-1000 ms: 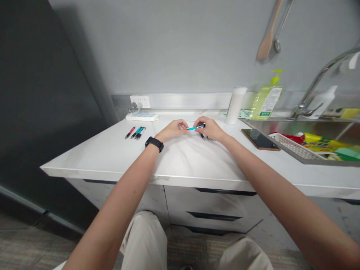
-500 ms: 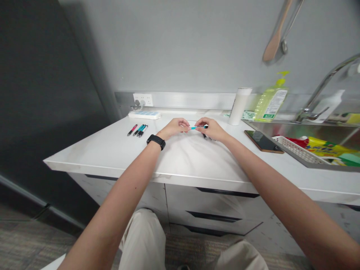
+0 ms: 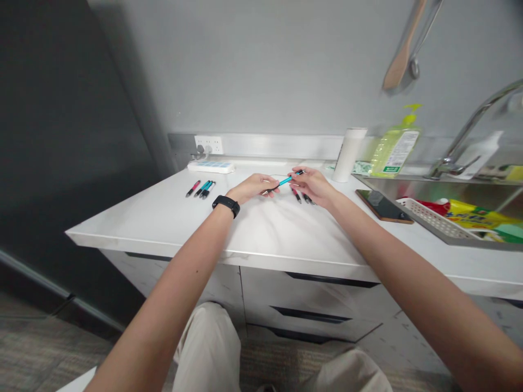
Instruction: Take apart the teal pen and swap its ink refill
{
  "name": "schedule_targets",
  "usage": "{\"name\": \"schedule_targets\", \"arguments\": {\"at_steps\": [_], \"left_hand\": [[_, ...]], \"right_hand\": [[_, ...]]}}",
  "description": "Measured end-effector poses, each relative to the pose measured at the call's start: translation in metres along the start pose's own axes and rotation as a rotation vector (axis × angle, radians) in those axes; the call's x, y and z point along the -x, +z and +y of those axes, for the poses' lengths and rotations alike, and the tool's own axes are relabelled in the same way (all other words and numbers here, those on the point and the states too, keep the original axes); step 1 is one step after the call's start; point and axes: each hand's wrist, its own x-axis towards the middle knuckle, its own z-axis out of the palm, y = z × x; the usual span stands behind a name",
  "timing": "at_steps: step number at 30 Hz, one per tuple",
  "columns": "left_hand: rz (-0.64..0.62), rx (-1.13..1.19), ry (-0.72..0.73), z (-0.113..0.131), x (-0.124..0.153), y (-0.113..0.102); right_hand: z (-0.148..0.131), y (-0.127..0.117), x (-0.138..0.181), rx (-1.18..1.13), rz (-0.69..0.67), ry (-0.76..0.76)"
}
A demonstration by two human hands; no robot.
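Observation:
Both my hands hold a teal pen (image 3: 286, 181) a little above the white countertop (image 3: 261, 228). My right hand (image 3: 312, 185) pinches its upper end, which is tilted up to the right. My left hand (image 3: 253, 188), with a black band on the wrist, grips the lower, dark end. Two more pens (image 3: 301, 196), one pink and one dark, lie on the counter just under my right hand. A row of several pens (image 3: 201, 189), pink, teal and black, lies to the left of my left hand.
A white power strip (image 3: 210, 167) lies by the wall outlet. A white cylinder (image 3: 348, 154) and a green soap bottle (image 3: 394, 148) stand at the back. A phone (image 3: 382, 206) lies near the sink (image 3: 449, 215), which holds a white basket and packets. Drawers are below.
The teal pen was level between my hands; now its right end is lifted and tilted up. My right hand rose slightly, uncovering the two pens beneath it.

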Motion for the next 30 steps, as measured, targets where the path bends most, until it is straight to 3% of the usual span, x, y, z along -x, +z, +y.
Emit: {"name": "schedule_targets", "arguments": {"at_steps": [7,17,22,30], "left_hand": [[-0.030,0.026,-0.100,0.001,-0.001,0.005],[-0.033,0.045,-0.113,0.000,-0.001,0.005],[-0.025,0.043,-0.115,0.001,-0.002,0.006],[0.030,-0.142,-0.088,0.004,0.001,0.006]], "right_hand": [[0.001,0.003,0.001,0.020,-0.013,-0.046],[0.004,0.001,-0.002,0.057,-0.006,-0.066],[0.006,-0.001,-0.006,0.033,0.068,-0.073],[0.009,-0.009,-0.012,0.042,0.210,0.016]]}}
